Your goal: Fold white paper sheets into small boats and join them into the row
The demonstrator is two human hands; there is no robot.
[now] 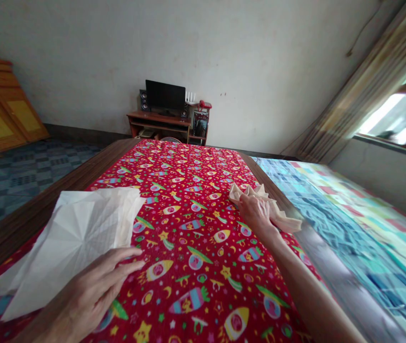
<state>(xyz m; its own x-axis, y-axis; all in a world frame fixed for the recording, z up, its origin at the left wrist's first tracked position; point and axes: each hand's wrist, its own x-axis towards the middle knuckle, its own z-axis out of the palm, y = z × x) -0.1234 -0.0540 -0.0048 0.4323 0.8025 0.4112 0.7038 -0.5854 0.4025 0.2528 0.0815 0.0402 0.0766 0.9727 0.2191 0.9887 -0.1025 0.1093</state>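
A stack of creased white paper sheets [84, 228] lies on the left of the red patterned cloth [195, 247], its top sheet marked by folds spreading from the middle. My left hand [97, 286] hovers or rests by the stack's lower right corner; its fingers are stretched out and nothing is in them. Farther off, near the cloth's right edge, a cream folded paper piece [284, 221] with pointed pleats lies on the cloth. My right hand [254, 209] reaches to it with fingers curled over its left part. The fingertips there are partly hidden.
The cloth covers a dark wooden table [38, 202]. To the right is a bed with a checked sheet [360, 205]. A desk [162, 118] with a monitor [165, 96] and speakers stands against the far wall, a wooden cabinet [6, 109] at the left.
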